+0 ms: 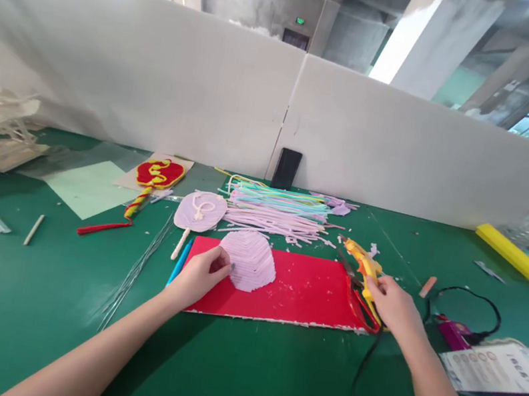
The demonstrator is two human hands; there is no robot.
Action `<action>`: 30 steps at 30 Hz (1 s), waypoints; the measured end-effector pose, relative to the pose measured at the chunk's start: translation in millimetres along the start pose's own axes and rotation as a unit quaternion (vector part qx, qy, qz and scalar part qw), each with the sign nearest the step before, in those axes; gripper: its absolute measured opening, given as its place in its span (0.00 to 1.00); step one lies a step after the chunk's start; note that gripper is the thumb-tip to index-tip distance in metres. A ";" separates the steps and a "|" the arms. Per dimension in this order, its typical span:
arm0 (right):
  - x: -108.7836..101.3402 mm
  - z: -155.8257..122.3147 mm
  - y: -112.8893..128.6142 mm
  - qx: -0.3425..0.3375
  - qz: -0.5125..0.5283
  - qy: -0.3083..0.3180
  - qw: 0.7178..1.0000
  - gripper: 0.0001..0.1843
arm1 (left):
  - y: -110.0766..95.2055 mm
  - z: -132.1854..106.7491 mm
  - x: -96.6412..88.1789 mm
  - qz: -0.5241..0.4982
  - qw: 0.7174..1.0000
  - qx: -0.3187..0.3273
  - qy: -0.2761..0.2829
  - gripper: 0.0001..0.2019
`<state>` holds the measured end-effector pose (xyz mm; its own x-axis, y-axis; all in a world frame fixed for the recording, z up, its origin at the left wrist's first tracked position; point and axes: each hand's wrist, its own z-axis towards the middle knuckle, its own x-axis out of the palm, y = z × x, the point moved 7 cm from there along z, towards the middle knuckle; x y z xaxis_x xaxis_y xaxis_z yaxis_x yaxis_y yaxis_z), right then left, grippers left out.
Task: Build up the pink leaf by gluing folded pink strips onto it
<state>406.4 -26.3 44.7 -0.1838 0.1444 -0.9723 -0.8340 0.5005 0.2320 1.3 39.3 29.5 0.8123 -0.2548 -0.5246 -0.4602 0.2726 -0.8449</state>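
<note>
Pipe cleaners (276, 217) lie behind; left hand (201, 275) pinches pink disc (251, 262); right hand (393, 305) grips glue gun (360, 260).

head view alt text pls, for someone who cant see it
A person's left hand holds the edge of a pink piece on a red mat, while the right hand grips a yellow glue gun at the mat's right end. Behind them, pastel pipe cleaners lie on the green table before a white partition.
</note>
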 end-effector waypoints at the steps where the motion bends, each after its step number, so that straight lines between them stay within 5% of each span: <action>1: 3.0 3.7 -8.8 0.004 -0.008 0.012 1.000 0.17 | -0.3 0.0 0.1 -0.001 1.000 0.002 0.001 0.06; 7: 21.4 17.6 -29.2 -0.024 -0.074 0.038 0.996 0.18 | -2.9 -0.5 0.0 0.011 1.000 0.003 0.004 0.04; 13: 15.8 34.1 -32.2 -0.049 -0.104 0.033 0.993 0.17 | -4.0 -1.2 -2.4 0.029 1.000 0.007 -0.009 0.04; 17: 2.0 35.9 -28.1 -0.053 -0.143 -0.029 0.988 0.17 | -5.2 -2.2 -10.4 0.100 0.993 0.010 -0.055 0.03; 20: -9.1 23.0 -3.6 -0.053 -0.132 -0.105 0.984 0.19 | -6.5 -3.7 -14.7 0.157 0.984 0.016 -0.083 0.05; 22: -3.6 8.9 28.6 -0.100 -0.048 -0.096 0.989 0.16 | -6.2 -5.0 -17.4 0.190 0.976 0.013 -0.105 0.06; 25: 21.1 -14.9 84.4 -0.169 0.177 0.013 0.970 0.12 | -4.1 -6.2 -19.4 0.218 0.968 0.000 -0.124 0.09; 30: 56.4 -43.2 145.9 -0.105 0.494 0.214 0.836 0.15 | -0.3 -5.5 -17.1 0.180 0.977 -0.005 -0.113 0.12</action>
<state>251.9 18.0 22.5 -0.9687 0.0584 -0.2412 -0.2303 0.1500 0.9615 -14.4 38.5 38.1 0.6554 0.0677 -0.7522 -0.7330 0.2971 -0.6119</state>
